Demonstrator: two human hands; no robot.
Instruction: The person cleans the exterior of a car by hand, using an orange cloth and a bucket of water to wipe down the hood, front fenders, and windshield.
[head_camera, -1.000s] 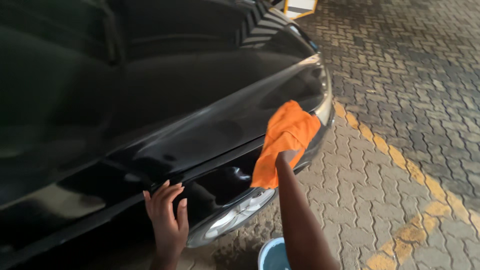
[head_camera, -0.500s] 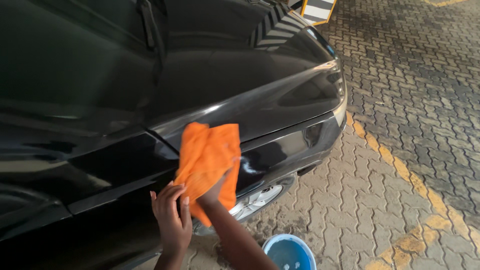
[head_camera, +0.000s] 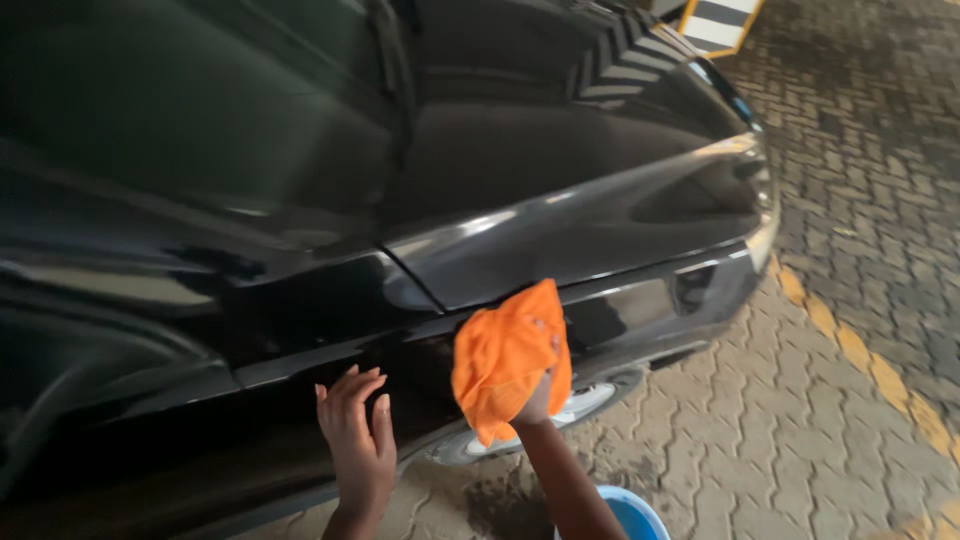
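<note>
Pressing against the black car's fender (head_camera: 330, 330) just above the front wheel (head_camera: 585, 405), the orange microfibre cloth (head_camera: 508, 360) sits bunched in the right hand (head_camera: 538, 400), whose grip is clenched on its lower edge. The left hand (head_camera: 358, 440) lies released, fingers spread flat on the panel nearby, forearms reaching up from below beside a blue bucket (head_camera: 632, 515).

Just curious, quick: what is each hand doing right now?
Left hand: open, fingers spread flat on the black car.
Right hand: closed on the orange cloth.
</note>
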